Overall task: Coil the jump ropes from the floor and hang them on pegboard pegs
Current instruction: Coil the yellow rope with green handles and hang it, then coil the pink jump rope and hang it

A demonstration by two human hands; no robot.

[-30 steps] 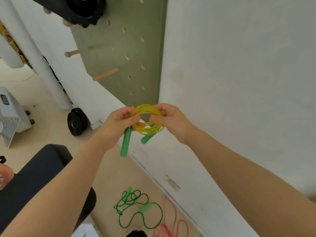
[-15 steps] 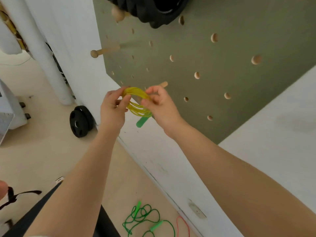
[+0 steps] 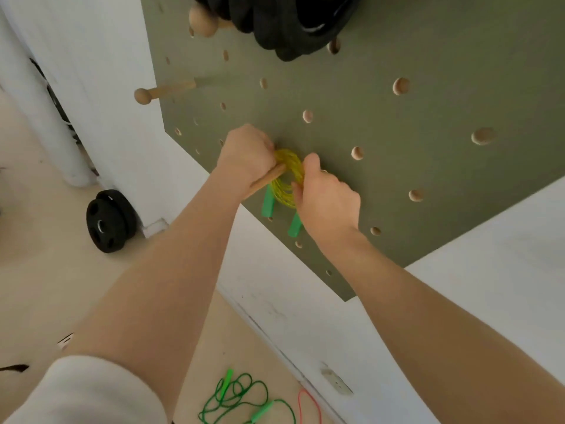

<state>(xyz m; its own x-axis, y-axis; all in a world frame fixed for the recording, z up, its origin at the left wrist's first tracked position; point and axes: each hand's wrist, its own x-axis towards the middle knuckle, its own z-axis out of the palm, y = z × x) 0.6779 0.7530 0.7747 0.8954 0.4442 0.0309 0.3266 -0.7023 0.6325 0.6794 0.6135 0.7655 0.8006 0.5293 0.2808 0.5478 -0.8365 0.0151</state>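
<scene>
A coiled yellow jump rope (image 3: 287,175) with two green handles (image 3: 268,203) hanging down is held against the green pegboard (image 3: 397,185). The coil sits around a wooden peg (image 3: 266,182) that sticks out toward me. My left hand (image 3: 247,154) grips the coil's upper left side, over the peg. My right hand (image 3: 327,203) pinches the coil's right side. On the floor below lie a loose green jump rope (image 3: 241,399) and part of a red jump rope (image 3: 308,405).
Another wooden peg (image 3: 159,93) juts out at the upper left of the board. A black coiled item (image 3: 290,22) hangs at the top. A black weight plate (image 3: 107,221) leans against the white wall (image 3: 116,117). A white pillar (image 3: 46,117) stands at left.
Both hands carried the yellow coil up and forward to the pegboard and slid it over the wooden peg. My view has moved closer to the board.
</scene>
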